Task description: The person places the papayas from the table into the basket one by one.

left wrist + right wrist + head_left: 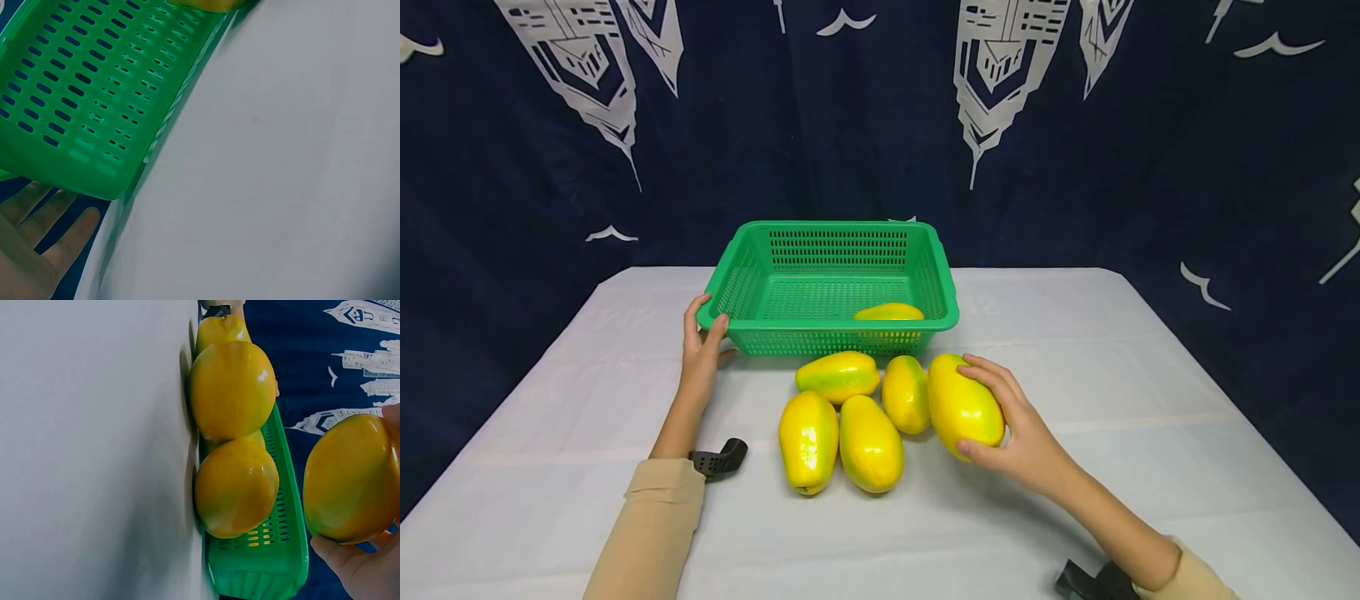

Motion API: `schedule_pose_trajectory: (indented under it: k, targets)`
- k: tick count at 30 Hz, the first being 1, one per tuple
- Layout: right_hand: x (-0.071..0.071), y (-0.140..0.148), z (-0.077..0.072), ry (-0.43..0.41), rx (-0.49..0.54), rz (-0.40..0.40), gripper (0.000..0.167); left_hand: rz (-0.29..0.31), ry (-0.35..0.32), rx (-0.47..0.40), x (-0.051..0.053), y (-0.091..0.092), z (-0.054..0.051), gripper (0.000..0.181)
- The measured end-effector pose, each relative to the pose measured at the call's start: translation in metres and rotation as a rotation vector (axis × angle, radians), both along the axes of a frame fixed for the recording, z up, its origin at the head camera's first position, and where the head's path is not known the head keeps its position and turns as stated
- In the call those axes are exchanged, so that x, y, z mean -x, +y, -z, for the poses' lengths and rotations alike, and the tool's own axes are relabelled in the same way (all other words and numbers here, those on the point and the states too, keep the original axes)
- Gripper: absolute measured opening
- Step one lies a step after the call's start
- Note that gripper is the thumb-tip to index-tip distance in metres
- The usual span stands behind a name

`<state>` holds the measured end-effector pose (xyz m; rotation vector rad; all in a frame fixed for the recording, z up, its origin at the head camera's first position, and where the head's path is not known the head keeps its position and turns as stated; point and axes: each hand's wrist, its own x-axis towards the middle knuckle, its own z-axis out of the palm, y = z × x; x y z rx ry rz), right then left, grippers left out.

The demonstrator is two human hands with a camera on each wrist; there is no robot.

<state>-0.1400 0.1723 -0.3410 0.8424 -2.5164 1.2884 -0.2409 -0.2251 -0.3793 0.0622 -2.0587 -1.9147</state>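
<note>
Head view: green basket [827, 326] at the back of the white cloth [1120, 392], one fruit inside [889, 312], by the near wall, right of the middle.
Right hand [1026, 429]: fingers and thumb wrapped round the held fruit [966, 408], in front of the basket's right side; the right wrist view shows it lifted off the cloth.
Left hand [702, 346]: thumb and fingers pinching the basket's near left corner, fingers spread apart.
Loose fruit [872, 443]: four, bunched between the hands.
Step in hand: looks to me like loading the basket, this piece picked up but not yet over the rim.
Next move: would call for raising it clear of the near wall and lowering it inside, the left hand bracing.
Writing: faint lettering [625, 317] on the cloth, too pale to read surely; I see no label on fruit or basket.
Curtain [820, 125]: dark blue, printed with upside-down white towers, no legible words.
</note>
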Motion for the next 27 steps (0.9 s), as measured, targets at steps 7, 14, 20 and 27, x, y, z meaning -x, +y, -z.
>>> schedule_pose_trajectory:
  k: [7, 14, 20, 27]
  targets:
    - [0.01, -0.001, -0.005, -0.012, 0.032, 0.007, 0.07, -0.009, 0.0, -0.004, 0.001, 0.0, 0.0, 0.05]
    - [0.021, -0.005, -0.014, -0.009, 0.052, 0.018, 0.069, -0.002, 0.005, -0.001, 0.002, -0.001, 0.002, 0.051]
    - [0.033, -0.009, -0.019, -0.003, 0.077, 0.043, 0.069, 0.01, 0.013, -0.007, -0.001, 0.001, -0.001, 0.051]
    - [0.046, -0.013, -0.019, 0.014, 0.104, 0.078, 0.067, 0.008, 0.019, 0.002, 0.001, -0.001, 0.002, 0.051]
